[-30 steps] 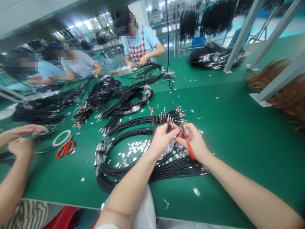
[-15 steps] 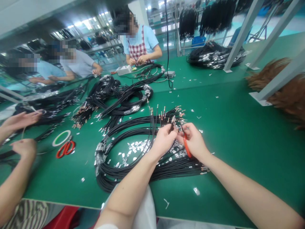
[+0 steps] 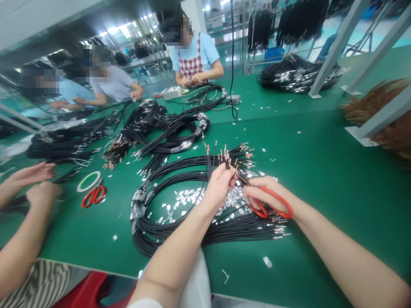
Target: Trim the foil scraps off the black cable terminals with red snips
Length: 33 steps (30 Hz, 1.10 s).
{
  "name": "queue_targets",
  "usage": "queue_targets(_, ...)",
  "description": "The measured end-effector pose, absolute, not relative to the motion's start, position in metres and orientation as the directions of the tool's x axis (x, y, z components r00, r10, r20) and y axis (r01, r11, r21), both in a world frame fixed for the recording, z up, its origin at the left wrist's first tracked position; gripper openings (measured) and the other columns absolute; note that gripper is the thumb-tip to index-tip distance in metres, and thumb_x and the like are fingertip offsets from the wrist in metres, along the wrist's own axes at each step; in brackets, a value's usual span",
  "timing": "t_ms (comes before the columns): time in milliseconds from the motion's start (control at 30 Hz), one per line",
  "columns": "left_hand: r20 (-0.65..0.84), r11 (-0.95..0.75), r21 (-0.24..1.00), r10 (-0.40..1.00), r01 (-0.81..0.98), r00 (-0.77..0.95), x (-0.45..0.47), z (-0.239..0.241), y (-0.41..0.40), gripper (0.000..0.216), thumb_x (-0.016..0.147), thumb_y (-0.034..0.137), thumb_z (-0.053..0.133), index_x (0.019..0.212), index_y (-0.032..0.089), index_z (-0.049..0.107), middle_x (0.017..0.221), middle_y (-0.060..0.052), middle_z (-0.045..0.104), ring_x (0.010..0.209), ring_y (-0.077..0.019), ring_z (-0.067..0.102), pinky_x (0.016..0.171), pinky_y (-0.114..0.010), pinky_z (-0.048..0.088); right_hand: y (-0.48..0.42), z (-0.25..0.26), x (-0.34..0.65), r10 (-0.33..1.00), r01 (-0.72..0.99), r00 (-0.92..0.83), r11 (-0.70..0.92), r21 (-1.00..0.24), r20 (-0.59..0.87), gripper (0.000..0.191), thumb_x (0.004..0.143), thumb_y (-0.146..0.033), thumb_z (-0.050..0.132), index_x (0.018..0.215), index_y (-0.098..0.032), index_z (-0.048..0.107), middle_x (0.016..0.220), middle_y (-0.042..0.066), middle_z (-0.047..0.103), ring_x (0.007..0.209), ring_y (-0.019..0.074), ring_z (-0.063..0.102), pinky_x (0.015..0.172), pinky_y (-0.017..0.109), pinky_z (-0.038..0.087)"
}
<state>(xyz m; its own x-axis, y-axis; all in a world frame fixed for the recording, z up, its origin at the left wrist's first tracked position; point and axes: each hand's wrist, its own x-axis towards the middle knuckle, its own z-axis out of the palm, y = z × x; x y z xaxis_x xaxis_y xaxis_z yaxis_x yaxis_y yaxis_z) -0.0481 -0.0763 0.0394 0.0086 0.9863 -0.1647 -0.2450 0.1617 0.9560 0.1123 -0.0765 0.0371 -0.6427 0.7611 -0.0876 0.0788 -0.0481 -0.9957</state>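
My left hand (image 3: 220, 185) is closed round a bunch of black cable ends (image 3: 226, 159) with copper tips, holding them upright over the green table (image 3: 321, 179). My right hand (image 3: 268, 194) grips red-handled scissors (image 3: 272, 205), fingers through the loops, blades pointing up-left at the held cable ends. Under both hands lies a big coil of black cables (image 3: 167, 201) bound with silvery tape, with silvery scraps (image 3: 186, 197) strewn inside it.
A neighbour's two hands (image 3: 35, 184) work at the left beside a tape roll (image 3: 88, 181) and red scissors (image 3: 93, 195). More cable bundles (image 3: 167, 124) lie behind. Other people work at the far edge. Metal frame legs (image 3: 334, 47) stand at the right.
My right hand has drawn back to the right and turned, so the scissor handles now show fully. My left hand stays on the cable ends. The neighbour's hands have come together.
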Motion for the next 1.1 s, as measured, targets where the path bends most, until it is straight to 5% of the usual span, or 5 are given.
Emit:
queue_targets(300,-0.096,0.093,0.975,0.995,-0.199,-0.007,-0.045,0.041,-0.080,0.013,0.075,0.025,0.052,0.069,0.016,0.045,0.057,0.004,0.044,0.047,-0.0043,0.033,0.042,-0.019,0.020,-0.078,0.042,0.111,0.764,0.006,-0.637,-0.134,-0.991,-0.107,0.035,0.081,-0.046,0.055,0.065,-0.016,0.059,0.043,-0.003,0.053,0.039,0.0091,0.048,0.045,0.023,0.042)
queue_targets(600,-0.101,0.089,0.970,0.994,-0.227,-0.044,-0.046,0.036,-0.079,0.012,0.073,0.025,0.055,0.069,0.015,0.048,0.055,0.005,0.046,0.045,-0.0040,0.035,0.042,-0.018,0.023,-0.086,0.026,0.098,0.790,-0.209,-0.601,-0.300,-0.931,-0.120,0.029,0.080,-0.040,0.056,0.064,-0.016,0.056,0.033,-0.008,0.041,0.026,0.0051,0.032,0.032,0.019,0.027)
queue_targets(800,-0.083,0.097,0.986,0.991,-0.135,0.103,-0.052,0.028,-0.072,0.018,0.068,0.027,0.067,0.079,0.013,0.061,0.080,-0.002,0.061,0.072,-0.0097,0.055,0.067,-0.023,0.043,-0.079,0.043,0.108,0.949,-0.080,-0.314,-0.041,-0.996,-0.014,0.018,0.071,-0.031,0.069,0.069,-0.018,0.057,0.045,-0.007,0.049,0.038,0.0068,0.042,0.040,0.021,0.035)
queue_targets(933,-0.169,0.193,0.980,0.930,-0.042,0.326,-0.051,0.028,-0.077,0.023,0.077,0.038,0.059,0.077,0.016,0.053,0.064,0.002,0.056,0.050,-0.0060,0.047,0.046,-0.019,0.034,-0.072,0.046,0.111,0.977,-0.068,0.005,0.214,-0.975,0.214,0.025,0.066,-0.020,0.072,0.088,-0.022,0.060,0.073,-0.002,0.063,0.065,0.0118,0.059,0.062,0.027,0.049)
queue_targets(1100,-0.201,0.221,0.975,0.902,-0.007,0.383,-0.045,0.031,-0.083,0.024,0.079,0.038,0.057,0.077,0.017,0.046,0.053,0.007,0.044,0.040,-0.0023,0.032,0.038,-0.017,0.018,-0.072,0.031,0.100,0.974,-0.125,0.003,0.225,-0.966,0.226,0.020,0.067,-0.021,0.070,0.083,-0.021,0.058,0.078,0.000,0.063,0.074,0.0142,0.062,0.073,0.032,0.051)
